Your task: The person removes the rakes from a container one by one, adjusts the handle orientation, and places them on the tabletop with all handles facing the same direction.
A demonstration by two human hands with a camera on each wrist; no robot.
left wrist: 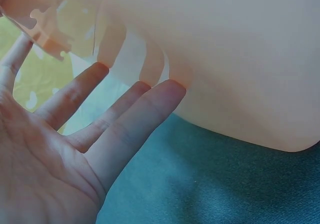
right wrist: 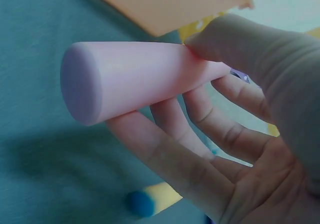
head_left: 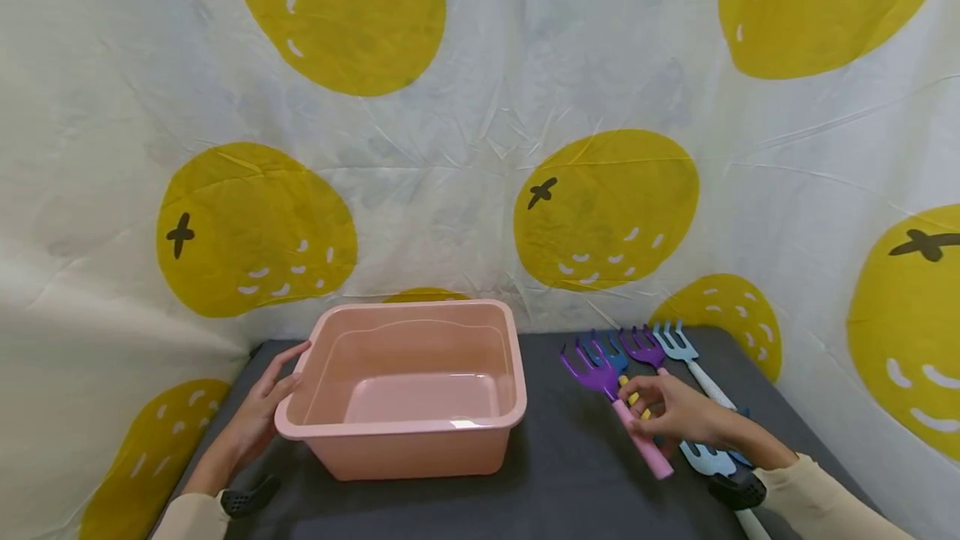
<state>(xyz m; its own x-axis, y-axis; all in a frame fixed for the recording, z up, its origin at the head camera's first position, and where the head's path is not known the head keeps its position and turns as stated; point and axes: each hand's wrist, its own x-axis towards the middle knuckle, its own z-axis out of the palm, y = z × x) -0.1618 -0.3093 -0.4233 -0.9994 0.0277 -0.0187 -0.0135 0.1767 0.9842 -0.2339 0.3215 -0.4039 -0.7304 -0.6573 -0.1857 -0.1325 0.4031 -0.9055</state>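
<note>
My right hand [head_left: 686, 413] pinches the pink handle of a purple hand rake [head_left: 600, 379], tilted with its tines pointing away and to the left. In the right wrist view, the thumb lies on one side of the pink handle [right wrist: 135, 79] and the fingertips on the other; the tines are mostly hidden there. My left hand [head_left: 255, 415] touches the left side of a pink plastic basin [head_left: 397, 452], which stands upright with nothing inside. Seen from the left wrist, nearly straight, spread fingers [left wrist: 142, 116] rest against the basin's outer wall [left wrist: 250, 59].
Beside and beyond my right hand lie more hand rakes: a blue one [head_left: 617, 359] with a yellow handle, another purple one [head_left: 647, 351], and a light blue one [head_left: 678, 346]. A light blue tool head [head_left: 707, 461] lies by the right wrist. Fruit-printed cloth [head_left: 450, 232] hangs behind the dark table [head_left: 555, 490].
</note>
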